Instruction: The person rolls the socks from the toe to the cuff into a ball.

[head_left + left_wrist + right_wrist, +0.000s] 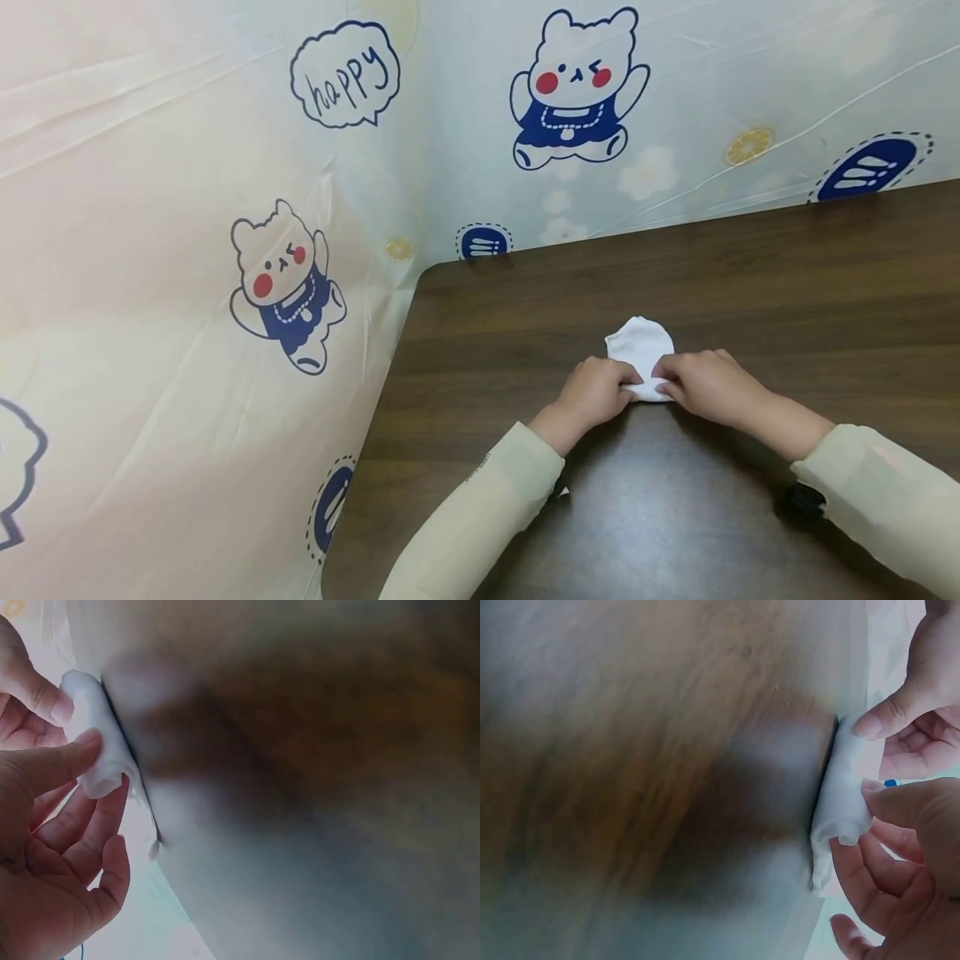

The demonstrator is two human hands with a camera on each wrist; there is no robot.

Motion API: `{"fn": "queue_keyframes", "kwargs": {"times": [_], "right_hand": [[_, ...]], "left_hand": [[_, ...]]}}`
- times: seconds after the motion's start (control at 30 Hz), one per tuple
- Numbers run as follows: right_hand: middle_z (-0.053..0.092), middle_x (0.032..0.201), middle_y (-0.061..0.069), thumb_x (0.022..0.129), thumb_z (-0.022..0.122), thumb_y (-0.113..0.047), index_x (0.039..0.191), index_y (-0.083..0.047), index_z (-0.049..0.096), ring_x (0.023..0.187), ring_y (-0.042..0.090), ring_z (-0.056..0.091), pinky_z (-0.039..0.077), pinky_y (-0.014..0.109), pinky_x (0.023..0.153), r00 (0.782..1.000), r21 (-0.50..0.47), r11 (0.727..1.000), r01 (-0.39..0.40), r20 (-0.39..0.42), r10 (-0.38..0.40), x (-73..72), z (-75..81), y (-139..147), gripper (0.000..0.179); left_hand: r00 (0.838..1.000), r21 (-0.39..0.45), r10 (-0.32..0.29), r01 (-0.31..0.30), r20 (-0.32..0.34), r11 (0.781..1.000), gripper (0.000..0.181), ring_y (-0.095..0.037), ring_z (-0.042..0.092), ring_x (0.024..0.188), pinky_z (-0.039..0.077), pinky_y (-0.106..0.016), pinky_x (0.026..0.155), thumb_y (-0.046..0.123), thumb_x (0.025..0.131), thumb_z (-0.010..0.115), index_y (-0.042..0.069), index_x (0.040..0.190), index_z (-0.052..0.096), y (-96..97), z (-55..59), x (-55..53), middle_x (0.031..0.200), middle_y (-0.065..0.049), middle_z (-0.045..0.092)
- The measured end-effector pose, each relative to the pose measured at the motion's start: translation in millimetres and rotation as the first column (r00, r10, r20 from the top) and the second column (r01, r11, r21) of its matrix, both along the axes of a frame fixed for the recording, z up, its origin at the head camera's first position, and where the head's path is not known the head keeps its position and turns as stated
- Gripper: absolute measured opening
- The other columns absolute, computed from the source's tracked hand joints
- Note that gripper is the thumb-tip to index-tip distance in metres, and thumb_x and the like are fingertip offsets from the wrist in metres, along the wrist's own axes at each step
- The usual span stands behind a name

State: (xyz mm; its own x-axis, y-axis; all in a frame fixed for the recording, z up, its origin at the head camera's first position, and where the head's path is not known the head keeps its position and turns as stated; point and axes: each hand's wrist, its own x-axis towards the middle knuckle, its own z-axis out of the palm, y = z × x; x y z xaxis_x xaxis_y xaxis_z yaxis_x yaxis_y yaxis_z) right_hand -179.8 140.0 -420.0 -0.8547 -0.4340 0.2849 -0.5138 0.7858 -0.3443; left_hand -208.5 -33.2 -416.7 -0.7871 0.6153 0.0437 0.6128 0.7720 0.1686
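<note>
A small piece of white cloth (640,343) lies on the table, its near edge turned up into a thick roll. My left hand (590,392) pinches the left end of that roll, the thumb on the near side and fingers behind. At the right end, my right hand (707,385) pinches it the same way. Both wrist views show the roll (105,742) from the near side, with both thumbs pressed on it. Its open end shows curled layers, and a thin flat part of the cloth (821,871) rests on the tabletop beyond.
The dark wood-grain table (480,367) has a rounded far left corner. A pale curtain (172,250) printed with cartoon bears hangs along the left and far sides, right behind the table edge. Long cream sleeves (480,508) cover both forearms.
</note>
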Motion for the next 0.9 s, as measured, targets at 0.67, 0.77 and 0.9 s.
{"fn": "queue_keyframes", "kwargs": {"times": [0.67,0.77,0.9], "right_hand": [[0.059,0.081,-0.001,0.058,0.077,-0.016,0.082,-0.013,0.063,0.074,0.021,0.055,0.036,0.041,0.061,0.994,0.020,1.000,-0.015,-0.110,0.017,-2.5,-4.2,1,0.029],[0.059,0.079,-0.001,0.060,0.076,-0.014,0.082,-0.013,0.064,0.071,0.020,0.055,0.037,0.040,0.059,0.994,0.025,1.000,-0.012,-0.107,0.015,-3.6,-4.9,1,0.024],[0.060,0.079,-0.001,0.063,0.073,-0.011,0.081,-0.012,0.064,0.069,0.021,0.055,0.037,0.041,0.056,0.993,0.032,0.999,-0.016,-0.112,0.019,-5.6,-5.6,1,0.020]], "left_hand": [[0.985,-0.003,0.100,-0.100,0.143,0.995,0.005,-0.003,0.051,0.071,0.037,-0.016,0.062,0.024,0.080,0.061,0.024,0.084,0.064,4.7,3.2,-10.3,0.075,0.017,0.058],[0.983,-0.009,0.099,-0.099,0.153,0.995,0.006,-0.003,0.051,0.072,0.037,-0.016,0.063,0.025,0.081,0.060,0.024,0.084,0.064,5.8,3.8,-11.1,0.077,0.017,0.058],[0.990,-0.026,0.078,-0.075,0.121,0.997,0.011,-0.003,0.052,0.080,0.038,-0.016,0.069,0.025,0.081,0.060,0.023,0.090,0.066,5.9,4.6,-12.1,0.083,0.015,0.059]]}}
